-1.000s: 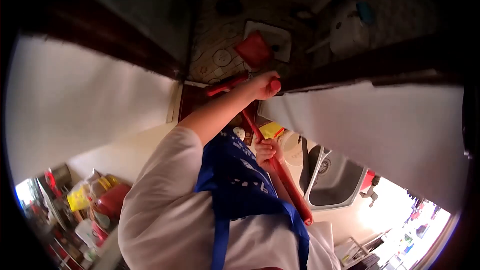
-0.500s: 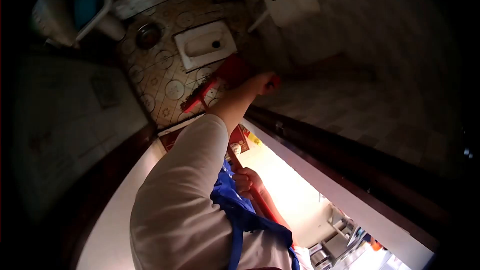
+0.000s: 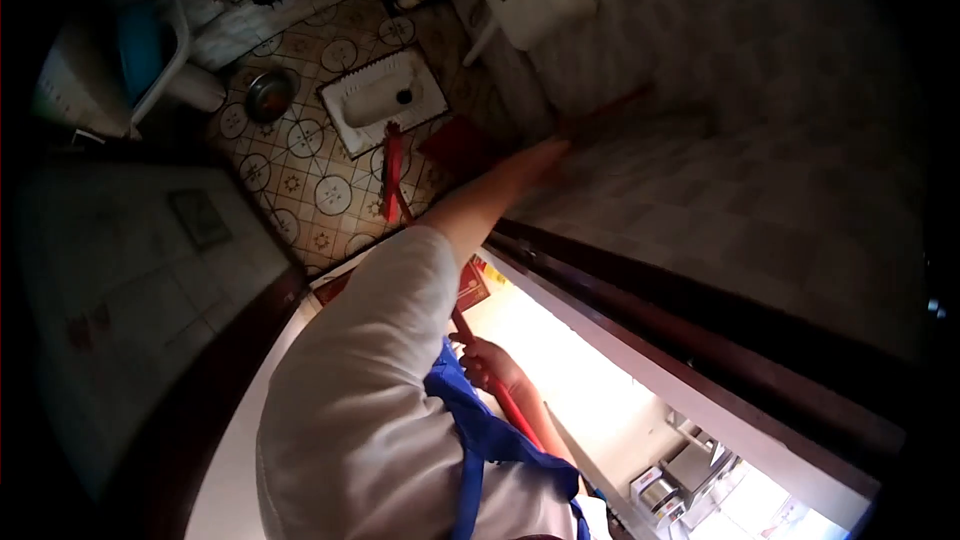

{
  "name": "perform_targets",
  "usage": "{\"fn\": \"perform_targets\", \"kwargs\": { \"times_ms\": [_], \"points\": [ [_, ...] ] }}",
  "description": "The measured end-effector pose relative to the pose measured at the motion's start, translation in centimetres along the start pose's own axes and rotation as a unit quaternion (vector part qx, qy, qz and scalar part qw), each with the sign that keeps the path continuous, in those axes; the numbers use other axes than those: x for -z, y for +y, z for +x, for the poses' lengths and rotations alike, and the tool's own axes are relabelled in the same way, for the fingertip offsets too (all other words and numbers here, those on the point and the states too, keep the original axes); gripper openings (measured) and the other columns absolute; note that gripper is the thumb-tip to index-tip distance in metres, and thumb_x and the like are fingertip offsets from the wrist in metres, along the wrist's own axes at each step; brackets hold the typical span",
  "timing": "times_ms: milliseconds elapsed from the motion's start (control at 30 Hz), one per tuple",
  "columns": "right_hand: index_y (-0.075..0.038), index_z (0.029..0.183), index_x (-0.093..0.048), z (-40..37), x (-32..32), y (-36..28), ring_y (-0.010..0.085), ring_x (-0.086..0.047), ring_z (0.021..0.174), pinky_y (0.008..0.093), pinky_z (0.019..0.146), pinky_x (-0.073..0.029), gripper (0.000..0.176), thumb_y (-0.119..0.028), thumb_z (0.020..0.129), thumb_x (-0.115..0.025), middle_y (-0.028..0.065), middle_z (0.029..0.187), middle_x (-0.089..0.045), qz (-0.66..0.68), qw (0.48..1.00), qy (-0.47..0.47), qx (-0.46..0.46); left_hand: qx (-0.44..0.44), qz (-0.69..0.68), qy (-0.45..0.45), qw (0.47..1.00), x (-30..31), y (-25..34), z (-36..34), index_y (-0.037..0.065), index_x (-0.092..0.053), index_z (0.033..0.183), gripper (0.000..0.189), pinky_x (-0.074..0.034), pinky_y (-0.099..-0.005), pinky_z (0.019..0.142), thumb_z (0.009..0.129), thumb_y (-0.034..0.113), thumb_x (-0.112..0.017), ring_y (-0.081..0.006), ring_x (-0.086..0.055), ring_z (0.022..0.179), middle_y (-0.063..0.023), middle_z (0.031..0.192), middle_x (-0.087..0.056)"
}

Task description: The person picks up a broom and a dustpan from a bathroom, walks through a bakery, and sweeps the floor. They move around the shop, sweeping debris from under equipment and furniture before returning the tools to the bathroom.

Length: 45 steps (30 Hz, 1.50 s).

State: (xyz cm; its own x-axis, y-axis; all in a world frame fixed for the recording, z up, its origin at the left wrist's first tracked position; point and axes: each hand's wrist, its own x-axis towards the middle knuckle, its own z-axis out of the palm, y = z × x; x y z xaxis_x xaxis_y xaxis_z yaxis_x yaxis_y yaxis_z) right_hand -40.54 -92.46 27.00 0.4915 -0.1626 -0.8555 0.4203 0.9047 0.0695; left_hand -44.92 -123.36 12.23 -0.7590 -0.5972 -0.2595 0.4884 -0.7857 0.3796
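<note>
- One long-handled red broom [image 3: 391, 180], head view: narrow bar-shaped head over cream-and-brown patterned floor tiles [image 3: 333, 195], upper end at the near rim of the white ceramic squat toilet [image 3: 372, 105]. Contact there: can't tell.
- Broom look: bright red head, darker patch at its upper end; handle dark red near the head, brighter red by the apron. Middle of handle hidden under the left forearm.
- Right hand [image 3: 487, 362]: fingers wrapped round the broom handle, in front of the blue cloth apron [image 3: 470, 420].
- Left hand [image 3: 548, 155]: arm extended, blurred, dim. Can't tell whether fingers are closed. Thin red rod [image 3: 612, 105] shows just beyond it.
- Flat dark red dustpan [image 3: 457, 145]: between broom head and left hand, beside the toilet, in shadow, partly covered by the forearm. Surface detail unreadable.
- Round metal bowl [image 3: 269, 96]: on the tiles, left of the toilet, apart from the broom.
</note>
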Motion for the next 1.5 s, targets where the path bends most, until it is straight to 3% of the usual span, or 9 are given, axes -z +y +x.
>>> {"fn": "perform_targets", "kwargs": {
  "times_ms": [133, 300, 467, 633, 867, 967, 1133, 1300, 1500],
  "points": [
    [-0.006, 0.114, -0.04, -3.1, 0.4, 1.3, 0.0091, -0.036, 0.035, 0.0202, 0.032, -0.029, 0.037, -0.007, 0.077, -0.043, 0.0005, 0.052, -0.038, -0.162, 0.983, 0.073, 0.034, -0.038, -0.139, 0.054, 0.988, 3.8, 1.7, -8.4, 0.013, -0.039, 0.12, 0.047, -0.04, -0.0353, 0.082, 0.083, 0.042, -0.041, -0.0228, -0.048, 0.094, -0.0071, 0.114, -0.046],
    [-0.003, 0.118, -0.037, -8.0, 7.7, 4.9, 0.0082, -0.035, 0.035, 0.0201, 0.031, -0.029, 0.042, -0.005, 0.076, -0.041, 0.0003, 0.053, -0.037, -0.218, 0.972, 0.085, 0.025, -0.017, -0.117, 0.459, 0.881, 11.8, -5.0, -20.7, 0.014, -0.035, 0.121, 0.054, -0.033, -0.0377, 0.092, 0.079, 0.044, -0.049, -0.0259, -0.043, 0.104, -0.0101, 0.118, -0.041],
    [-0.006, 0.111, -0.044, -13.8, 17.8, 12.0, 0.0077, -0.036, 0.037, 0.0203, 0.031, -0.029, 0.034, -0.012, 0.078, -0.042, -0.0003, 0.053, -0.039, -0.272, 0.952, 0.139, 0.039, 0.05, 0.009, 0.545, 0.837, 12.9, -15.8, -31.5, 0.014, -0.046, 0.093, 0.036, -0.044, -0.0327, 0.06, 0.081, 0.047, -0.043, -0.0188, -0.053, 0.072, -0.0017, 0.078, -0.056],
    [-0.004, 0.093, -0.048, -16.7, 29.9, 24.3, 0.0069, -0.038, 0.039, 0.0211, 0.033, -0.031, 0.021, -0.016, 0.076, -0.047, -0.0005, 0.056, -0.044, -0.181, 0.965, 0.155, 0.107, 0.238, 0.217, 0.449, 0.833, 10.1, -24.5, -35.2, 0.013, -0.042, 0.11, 0.045, -0.044, -0.0323, 0.064, 0.082, 0.048, -0.04, -0.0187, -0.054, 0.078, -0.0038, 0.097, -0.053],
    [-0.007, 0.077, -0.046, -16.6, 37.9, 38.6, 0.0095, -0.041, 0.037, 0.0243, 0.033, -0.035, 0.011, -0.016, 0.072, -0.052, 0.0004, 0.055, -0.046, 0.114, 0.953, 0.21, 0.187, 0.406, 0.664, 0.188, 0.599, -3.2, -30.0, -31.1, 0.01, -0.045, 0.109, 0.036, -0.039, -0.0261, 0.056, 0.082, 0.033, -0.046, -0.0127, -0.049, 0.069, -0.0011, 0.085, -0.05],
    [-0.009, 0.07, -0.043, -16.0, 39.9, 41.5, 0.0088, -0.041, 0.037, 0.0245, 0.034, -0.035, 0.008, -0.012, 0.073, -0.049, -0.0005, 0.053, -0.043, 0.253, 0.918, 0.205, 0.229, 0.408, 0.695, 0.137, 0.576, -7.2, -32.5, -28.3, 0.006, -0.044, 0.112, 0.038, -0.038, -0.0245, 0.052, 0.082, 0.03, -0.048, -0.0116, -0.048, 0.063, -0.002, 0.08, -0.051],
    [-0.008, 0.067, -0.044, -20.3, 47.9, 39.9, 0.0082, -0.04, 0.037, 0.0237, 0.035, -0.035, 0.009, -0.013, 0.074, -0.047, -0.0018, 0.052, -0.042, 0.359, 0.869, 0.209, 0.27, 0.289, 0.799, -0.031, 0.526, -12.9, -37.4, -21.4, -0.001, -0.05, 0.107, 0.042, -0.043, -0.0301, 0.076, 0.078, 0.029, -0.052, -0.0212, -0.056, 0.086, -0.0146, 0.099, -0.057],
    [-0.01, 0.078, -0.045, -25.1, 55.9, 33.9, 0.0062, -0.04, 0.038, 0.021, 0.034, -0.034, 0.006, -0.015, 0.076, -0.047, -0.0035, 0.055, -0.042, 0.379, 0.842, 0.186, 0.337, 0.23, 0.77, -0.118, 0.584, -19.8, -45.5, -12.8, 0.0, -0.053, 0.103, 0.039, -0.042, -0.0299, 0.08, 0.076, 0.028, -0.052, -0.0224, -0.055, 0.092, -0.0141, 0.1, -0.057],
    [-0.008, 0.086, -0.046, -29.9, 60.8, 21.6, 0.0078, -0.042, 0.04, 0.0211, 0.034, -0.034, 0.013, -0.012, 0.074, -0.048, -0.0003, 0.056, -0.045, 0.27, 0.825, 0.308, 0.389, 0.335, 0.79, -0.122, 0.499, -25.6, -55.2, 1.6, 0.001, -0.053, 0.103, 0.046, -0.04, -0.0335, 0.085, 0.073, 0.035, -0.051, -0.0271, -0.053, 0.097, -0.0176, 0.102, -0.055]
  ]
}}
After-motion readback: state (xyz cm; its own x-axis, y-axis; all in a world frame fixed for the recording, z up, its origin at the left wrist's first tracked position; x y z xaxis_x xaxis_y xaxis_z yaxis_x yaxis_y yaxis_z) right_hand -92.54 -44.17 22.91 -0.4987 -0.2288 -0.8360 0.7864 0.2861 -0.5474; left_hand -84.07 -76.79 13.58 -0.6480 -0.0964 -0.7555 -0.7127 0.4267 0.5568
